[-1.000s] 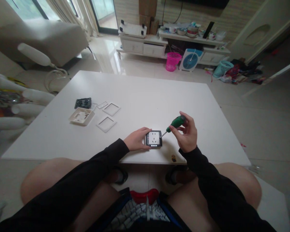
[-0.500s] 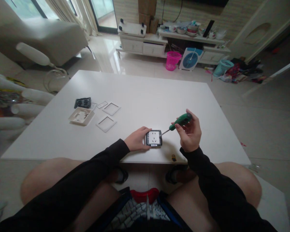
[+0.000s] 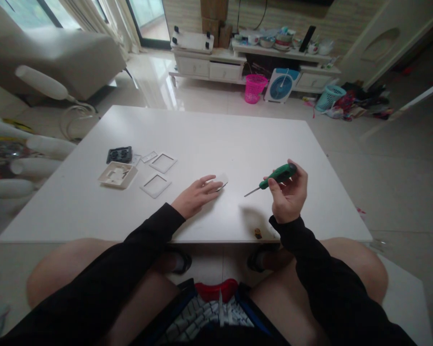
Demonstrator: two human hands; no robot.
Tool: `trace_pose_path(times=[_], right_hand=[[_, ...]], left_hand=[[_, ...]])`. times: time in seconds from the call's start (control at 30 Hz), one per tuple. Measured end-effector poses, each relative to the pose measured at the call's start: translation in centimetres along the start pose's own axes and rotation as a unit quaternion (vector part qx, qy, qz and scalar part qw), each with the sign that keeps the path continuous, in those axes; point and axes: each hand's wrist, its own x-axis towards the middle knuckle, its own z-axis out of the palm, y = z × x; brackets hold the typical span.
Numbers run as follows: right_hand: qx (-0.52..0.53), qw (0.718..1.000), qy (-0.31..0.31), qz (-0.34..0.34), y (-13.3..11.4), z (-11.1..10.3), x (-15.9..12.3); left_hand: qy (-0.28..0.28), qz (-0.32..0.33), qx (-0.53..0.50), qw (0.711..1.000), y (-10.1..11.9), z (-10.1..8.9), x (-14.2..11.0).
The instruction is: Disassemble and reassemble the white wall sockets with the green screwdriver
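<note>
My left hand [image 3: 197,197] is closed on the wall socket [image 3: 222,179], which is tilted so that a pale side shows. My fingers cover much of it, and its face with the holes is hidden from me. To the right, my right hand [image 3: 290,192] grips a screwdriver [image 3: 278,176] by its green handle. The metal shaft points left and down, its tip apart from the socket. Left of my hands lie two white square frames [image 3: 156,196] [image 3: 173,165], a white back box [image 3: 101,180] and a dark socket module [image 3: 120,154].
A small yellow-brown piece [image 3: 258,233] lies near the front edge of the white table [image 3: 202,134]. Small flat white pieces [image 3: 148,157] rest by the frames. Beyond the table stand a pink basket [image 3: 254,89] and a blue fan [image 3: 281,85].
My left hand has turned and raised the socket, so its face no longer shows. The screwdriver tip has come away from the socket as my right hand moved slightly right.
</note>
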Motion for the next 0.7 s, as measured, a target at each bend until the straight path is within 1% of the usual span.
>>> trace_pose_path(times=[0.07,0.13,0.27,0.3,0.33,0.4,0.43,0.47,0.5,0.57,0.63,0.7], right_hand=[[0.004,1.000,-0.008,-0.002,0.0,0.0,-0.2],[0.005,1.000,-0.017,-0.008,0.0,0.0,-0.2],[0.000,1.000,-0.022,-0.023,0.2,-0.2,-0.3],[0.001,0.999,-0.019,-0.027,0.2,-0.2,-0.2],[0.004,0.999,-0.015,-0.031,0.3,-0.1,-0.2],[0.009,0.999,-0.005,-0.037,0.4,-0.1,-0.2],[0.012,0.999,0.001,-0.039,0.3,0.0,-0.1],[0.014,0.999,0.006,-0.043,0.2,0.1,-0.1],[0.018,0.999,0.010,-0.047,0.1,0.1,-0.1],[0.025,0.998,0.014,-0.054,-0.2,0.3,0.0],[0.030,0.998,0.014,-0.056,-0.4,0.4,-0.1],[0.035,0.998,0.008,-0.048,-0.5,0.5,-0.2]], left_hand=[[-0.033,0.011,-0.002,0.999,0.0,0.0,0.0],[-0.042,0.017,-0.003,0.999,0.0,0.2,0.0],[-0.010,0.035,-0.009,0.999,0.3,0.6,0.2],[0.015,0.031,-0.017,0.999,0.4,0.6,0.2],[0.053,0.012,-0.031,0.998,0.5,0.6,0.3],[0.143,-0.062,-0.083,0.984,0.9,0.3,0.5],[0.176,-0.108,-0.123,0.971,1.0,0.1,0.6],[0.193,-0.149,-0.169,0.955,1.1,-0.1,0.7],[0.192,-0.181,-0.217,0.940,1.1,-0.2,0.7],[0.158,-0.218,-0.301,0.915,1.0,-0.1,0.6],[0.120,-0.240,-0.354,0.896,0.9,0.4,0.5],[0.091,-0.248,-0.383,0.885,1.0,1.2,0.4]])
